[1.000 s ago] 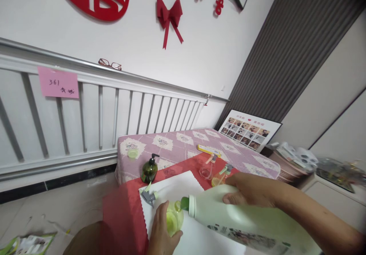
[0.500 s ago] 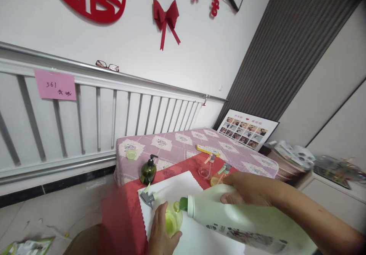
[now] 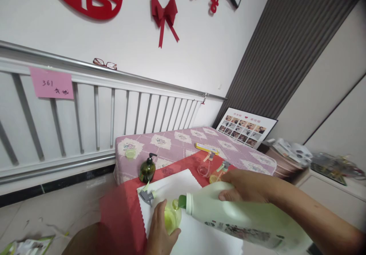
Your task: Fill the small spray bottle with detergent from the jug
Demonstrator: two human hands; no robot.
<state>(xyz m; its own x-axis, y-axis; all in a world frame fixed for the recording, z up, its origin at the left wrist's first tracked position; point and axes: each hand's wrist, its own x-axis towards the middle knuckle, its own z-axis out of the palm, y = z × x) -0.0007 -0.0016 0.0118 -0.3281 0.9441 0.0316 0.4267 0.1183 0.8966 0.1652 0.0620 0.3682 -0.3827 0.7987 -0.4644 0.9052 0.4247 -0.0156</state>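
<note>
A big pale-green jug (image 3: 237, 220) lies tipped on its side, its green spout at the mouth of a small clear bottle (image 3: 172, 217) with yellow-green liquid in it. My right hand (image 3: 246, 186) grips the jug from above, fingers wrapped over its upper side. My left hand (image 3: 160, 232) is closed round the small bottle and holds it on a white cloth (image 3: 168, 188). A grey spray-trigger cap (image 3: 147, 196) lies on the cloth just left of the bottle.
A dark green pump bottle (image 3: 147, 169) stands at the red cloth's far-left edge. Two small spray bottles (image 3: 213, 167) stand behind the jug. A pink patterned tablecloth (image 3: 177, 142) carries a yellow flat item (image 3: 206, 148) and a green lid (image 3: 130, 153). White railing lies left; a photo board leans behind.
The view has shifted slightly downward and leftward. Both hands keep their grips; the jug stays tipped at the small bottle's mouth.
</note>
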